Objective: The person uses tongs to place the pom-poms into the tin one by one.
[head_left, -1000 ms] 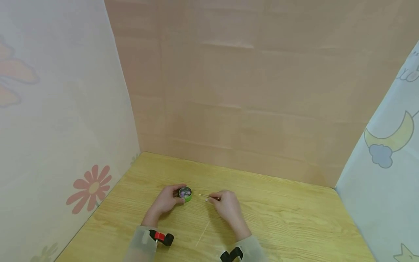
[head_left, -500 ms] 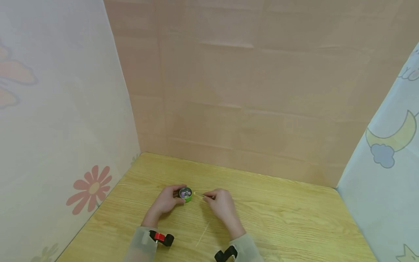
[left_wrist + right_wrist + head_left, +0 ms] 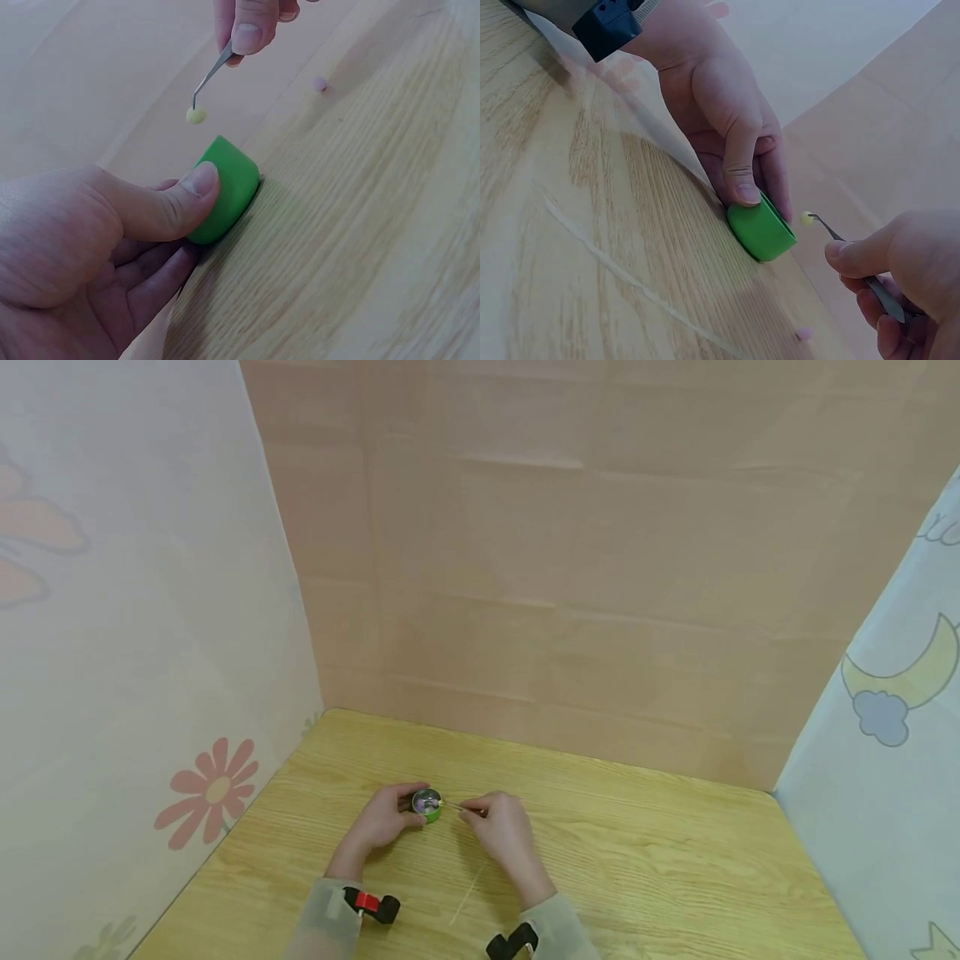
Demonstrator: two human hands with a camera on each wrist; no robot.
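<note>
My left hand (image 3: 381, 820) grips a small round green cup (image 3: 234, 184) standing on the wooden table, thumb on its near side and fingers behind. Small purplish pieces show inside the cup in the head view. My right hand (image 3: 504, 835) pinches angled metal tweezers (image 3: 213, 70) between thumb and fingers. At the tweezers' bent tips sits a small pale-yellow bead (image 3: 196, 115). In the right wrist view the bead is just off the cup's open mouth; from the head it overlaps the cup's right rim.
A single pinkish bead (image 3: 804, 332) lies on the table (image 3: 645, 860) close to the cup. A pale line (image 3: 630, 277) runs along the wood nearer the person. Printed sheets stand to the left and right, with a plain tan sheet (image 3: 562, 568) behind.
My right hand has moved left, bringing the tweezers and yellow bead from a gap beside the cup to its rim. My left hand and the cup stay nearly in place.
</note>
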